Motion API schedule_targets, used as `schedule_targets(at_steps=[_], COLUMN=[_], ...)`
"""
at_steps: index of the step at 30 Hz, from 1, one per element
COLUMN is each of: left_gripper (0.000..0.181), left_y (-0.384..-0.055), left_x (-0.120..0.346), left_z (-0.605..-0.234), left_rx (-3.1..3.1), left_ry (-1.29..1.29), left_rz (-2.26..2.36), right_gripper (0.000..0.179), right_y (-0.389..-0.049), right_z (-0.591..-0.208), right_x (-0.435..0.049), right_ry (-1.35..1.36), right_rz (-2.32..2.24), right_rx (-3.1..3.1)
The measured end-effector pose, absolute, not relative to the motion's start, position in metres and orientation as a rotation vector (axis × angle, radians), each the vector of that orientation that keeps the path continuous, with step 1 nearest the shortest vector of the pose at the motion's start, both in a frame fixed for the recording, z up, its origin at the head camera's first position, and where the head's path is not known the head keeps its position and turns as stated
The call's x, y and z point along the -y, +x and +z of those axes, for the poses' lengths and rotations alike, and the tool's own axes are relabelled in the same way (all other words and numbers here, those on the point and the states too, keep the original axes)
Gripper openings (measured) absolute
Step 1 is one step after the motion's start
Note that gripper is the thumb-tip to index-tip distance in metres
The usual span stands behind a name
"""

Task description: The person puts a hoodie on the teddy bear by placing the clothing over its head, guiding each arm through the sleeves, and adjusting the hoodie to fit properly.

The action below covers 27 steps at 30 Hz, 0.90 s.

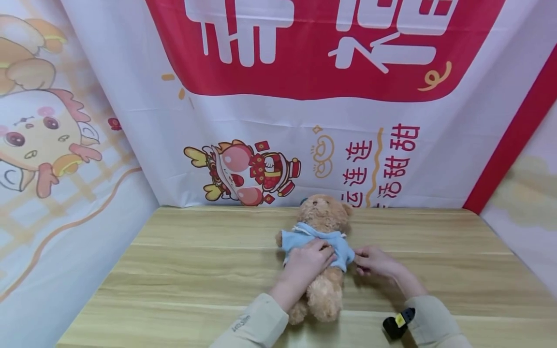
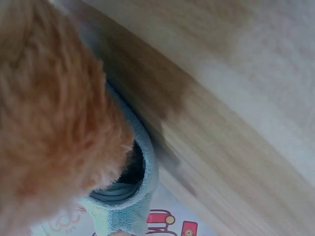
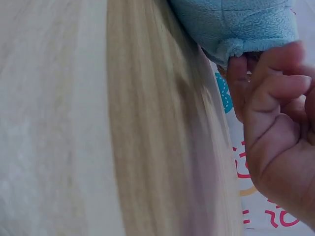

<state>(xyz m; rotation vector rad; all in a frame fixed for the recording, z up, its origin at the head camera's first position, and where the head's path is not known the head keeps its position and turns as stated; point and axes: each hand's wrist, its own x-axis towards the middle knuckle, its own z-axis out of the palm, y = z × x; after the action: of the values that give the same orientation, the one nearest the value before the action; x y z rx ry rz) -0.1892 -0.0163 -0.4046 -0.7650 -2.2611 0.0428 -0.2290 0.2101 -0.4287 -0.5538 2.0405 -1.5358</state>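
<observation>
A light-brown teddy bear [image 1: 324,292] in a blue shirt [image 1: 344,246] lies on its back on the wooden table, its head toward the back wall. Across the shirt's front rests my left hand [image 1: 306,263], pressing the bear down. My right hand [image 1: 378,263] is at the sleeve on the bear's right-hand side in the head view. Its curled fingers pinch the sleeve's cuff [image 3: 268,44] in the right wrist view; the bear's paw there is mostly hidden. The left wrist view shows brown fur [image 2: 54,132] and the shirt's open hem [image 2: 147,147], but not the hand.
The wooden table [image 1: 187,270] extends on both sides of the bear. Behind it hangs a white and red printed cloth [image 1: 278,116]; another printed cloth [image 1: 65,193] is at the left. A small black device [image 1: 398,324] is at the right wrist.
</observation>
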Motion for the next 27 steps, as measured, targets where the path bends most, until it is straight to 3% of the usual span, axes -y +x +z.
schedule_targets(at_steps=[6,14,24,27], left_gripper=[0.02,0.014,0.021,0.012], left_y=[-0.188,-0.188,-0.185,-0.182], left_x=[0.013,0.011,0.012,0.015], left_z=[-0.402,-0.395,-0.391,-0.393], left_rx=[2.416,2.486,2.573,2.534], left_ry=[-0.738,-0.72,-0.762,-0.782], left_rz=[0.099,0.185,0.106,0.063], right_gripper=[0.033,0.011,0.012,0.014], right_y=[-0.229,-0.227,-0.242,-0.246], right_z=[-0.425,-0.413,-0.407,-0.408], right_x=[-0.202,-0.185,-0.185,-0.185], right_ry=[-0.555,-0.269,-0.186,-0.181], right_rz=[-1.501,-1.455,-1.04,-1.02], right_rx=[-2.16,-2.59,-3.079,-3.129])
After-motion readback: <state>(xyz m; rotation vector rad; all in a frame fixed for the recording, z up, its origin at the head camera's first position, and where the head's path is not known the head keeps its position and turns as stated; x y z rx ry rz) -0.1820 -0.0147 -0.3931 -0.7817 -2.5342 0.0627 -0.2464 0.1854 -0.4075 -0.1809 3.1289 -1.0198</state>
